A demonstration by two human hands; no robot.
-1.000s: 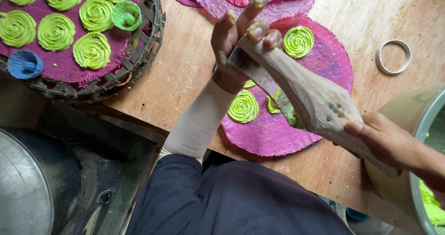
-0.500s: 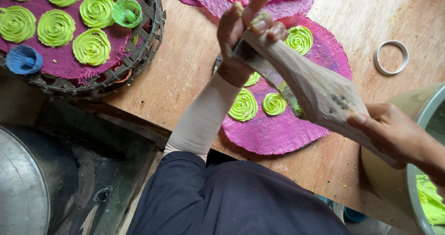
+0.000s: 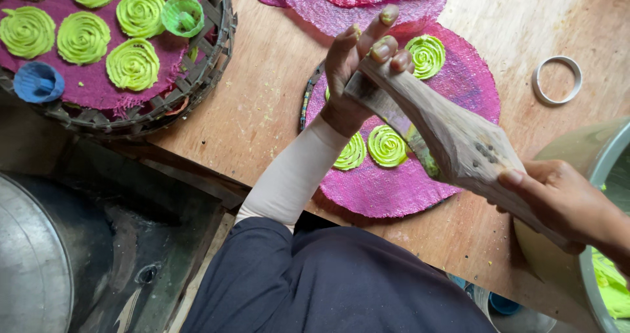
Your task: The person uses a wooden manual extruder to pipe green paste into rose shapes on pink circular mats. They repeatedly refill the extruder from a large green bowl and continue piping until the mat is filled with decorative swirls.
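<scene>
Wooden press held two-handed over pink mat; three green spirals down.

Left to right: woven tray (image 3: 216, 77) of green spirals; left hand (image 3: 357, 70), fingers closed around the upper end of the wooden press (image 3: 453, 143); right hand (image 3: 567, 205) gripping its lower end near the metal bowl (image 3: 607, 156). Press hangs above the round pink mat (image 3: 394, 188), long axis running upper-left to lower-right, holed face up. Judgement: steady both ends, keep the outlet over bare mat, clear of the laid green spirals (image 3: 387, 146).
</scene>
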